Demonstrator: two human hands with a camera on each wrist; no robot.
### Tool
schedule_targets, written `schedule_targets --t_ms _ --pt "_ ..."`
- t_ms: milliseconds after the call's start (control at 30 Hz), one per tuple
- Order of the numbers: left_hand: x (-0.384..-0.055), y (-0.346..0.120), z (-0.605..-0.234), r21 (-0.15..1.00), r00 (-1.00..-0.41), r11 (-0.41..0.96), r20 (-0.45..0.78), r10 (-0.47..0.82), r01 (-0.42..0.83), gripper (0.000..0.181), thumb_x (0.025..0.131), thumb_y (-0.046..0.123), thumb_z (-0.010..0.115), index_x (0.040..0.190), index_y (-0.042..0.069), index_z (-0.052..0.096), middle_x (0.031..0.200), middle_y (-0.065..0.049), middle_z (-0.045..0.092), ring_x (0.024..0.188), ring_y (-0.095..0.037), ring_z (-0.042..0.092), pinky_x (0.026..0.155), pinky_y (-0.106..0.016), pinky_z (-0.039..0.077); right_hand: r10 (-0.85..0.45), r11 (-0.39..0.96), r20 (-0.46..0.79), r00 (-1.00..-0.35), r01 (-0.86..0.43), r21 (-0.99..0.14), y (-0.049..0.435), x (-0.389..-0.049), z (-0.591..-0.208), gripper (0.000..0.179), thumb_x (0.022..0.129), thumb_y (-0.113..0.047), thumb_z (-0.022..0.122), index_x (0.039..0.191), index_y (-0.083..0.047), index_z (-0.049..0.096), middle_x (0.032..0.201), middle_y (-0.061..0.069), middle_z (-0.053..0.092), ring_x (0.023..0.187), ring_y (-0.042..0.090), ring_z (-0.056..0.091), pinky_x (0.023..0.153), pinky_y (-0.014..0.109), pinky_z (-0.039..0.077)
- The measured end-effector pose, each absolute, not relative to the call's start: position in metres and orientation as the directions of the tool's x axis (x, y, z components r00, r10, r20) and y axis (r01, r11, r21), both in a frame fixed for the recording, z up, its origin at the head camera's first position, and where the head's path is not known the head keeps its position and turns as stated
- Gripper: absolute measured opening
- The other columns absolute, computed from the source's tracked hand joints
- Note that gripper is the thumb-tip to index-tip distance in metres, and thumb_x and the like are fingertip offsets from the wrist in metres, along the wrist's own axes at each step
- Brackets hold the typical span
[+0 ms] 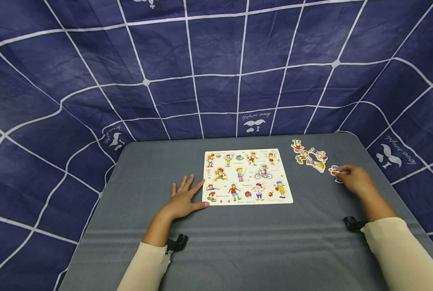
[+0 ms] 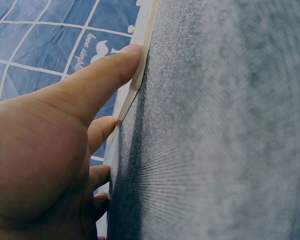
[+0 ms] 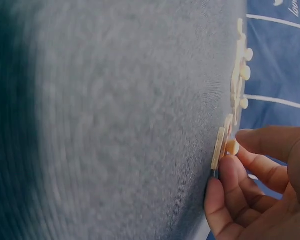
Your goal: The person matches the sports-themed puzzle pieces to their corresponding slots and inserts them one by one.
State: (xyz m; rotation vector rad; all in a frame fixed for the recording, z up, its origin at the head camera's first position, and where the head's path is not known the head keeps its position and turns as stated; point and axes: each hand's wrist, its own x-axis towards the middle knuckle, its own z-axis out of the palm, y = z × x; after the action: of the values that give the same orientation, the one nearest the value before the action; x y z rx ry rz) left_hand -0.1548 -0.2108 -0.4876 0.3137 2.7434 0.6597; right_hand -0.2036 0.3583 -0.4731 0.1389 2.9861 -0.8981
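A white puzzle board (image 1: 245,203), with colourful sports figures and printed words, lies flat on the table. My left hand (image 1: 181,203) rests on the grey cloth at the board's left side, fingers spread, with thumb and index fingertip at its edge. In the left wrist view, the thumb touches the board's pale edge (image 2: 138,82). Right of the board, my right hand (image 1: 355,178) pinches a puzzle piece (image 1: 333,169) with a small figure on it. The right wrist view shows its pale knob (image 3: 233,147) between thumb and fingers; the fingers partly hide the piece.
Several loose puzzle pieces (image 1: 315,165) lie in a cluster between the board and my right hand, towards the back. Grey cloth (image 1: 260,242) covers the table. A dark blue curtain (image 1: 216,95) with white lines hangs behind and at both sides.
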Motion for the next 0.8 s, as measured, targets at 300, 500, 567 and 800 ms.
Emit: schedule_targets --t_ms 300,500,567,800 --pt "-0.1543 -0.2097 -0.4869 0.476 -0.93 0.869 -0.239 0.279 0.138 0.089 0.088 0.064 0.068 0.161 0.033 0.027 0.172 -0.012 0.004 0.159 -0.037 -0.006 0.121 -0.069 -0.009 0.039 0.874 0.024 -0.999 0.023 -0.486 0.3614 -0.2081 -0.4766 0.021 0.091 -0.009 0.061 0.102 0.008 0.066 0.085 0.019 0.067 0.067 0.013 0.051 0.059 0.028 0.036" --pt "-0.1548 -0.21 -0.4883 0.473 -0.93 0.87 -0.239 0.28 0.14 0.089 0.088 0.064 0.068 0.161 0.033 0.027 0.172 -0.011 0.004 0.159 -0.037 -0.006 0.121 -0.069 -0.009 0.026 0.898 0.083 -0.996 -0.013 -0.439 0.3598 -0.207 -0.4777 0.015 0.09 -0.008 0.062 0.095 0.005 0.067 0.08 0.016 0.065 0.067 0.018 0.052 0.059 0.029 0.035" --pt "-0.1548 -0.21 -0.4889 0.473 -0.929 0.87 -0.242 0.28 0.139 0.09 0.087 0.065 0.067 0.161 0.034 0.026 0.172 -0.011 0.004 0.159 -0.036 -0.006 0.121 -0.068 -0.009 0.024 0.9 0.1 -0.995 -0.022 -0.435 0.3598 -0.2063 -0.4784 0.013 0.089 -0.007 0.062 0.094 0.004 0.067 0.079 0.015 0.065 0.067 0.018 0.052 0.059 0.03 0.035" --pt "-0.1552 -0.2112 -0.4892 0.466 -0.931 0.873 -0.236 0.279 0.143 0.09 0.088 0.064 0.067 0.161 0.033 0.026 0.172 -0.013 0.004 0.159 -0.038 -0.006 0.121 -0.069 -0.009 0.035 0.9 0.13 -0.991 -0.025 -0.436 0.3608 -0.204 -0.4784 0.015 0.09 -0.008 0.062 0.095 0.004 0.069 0.08 0.017 0.067 0.069 0.02 0.054 0.06 0.032 0.036"
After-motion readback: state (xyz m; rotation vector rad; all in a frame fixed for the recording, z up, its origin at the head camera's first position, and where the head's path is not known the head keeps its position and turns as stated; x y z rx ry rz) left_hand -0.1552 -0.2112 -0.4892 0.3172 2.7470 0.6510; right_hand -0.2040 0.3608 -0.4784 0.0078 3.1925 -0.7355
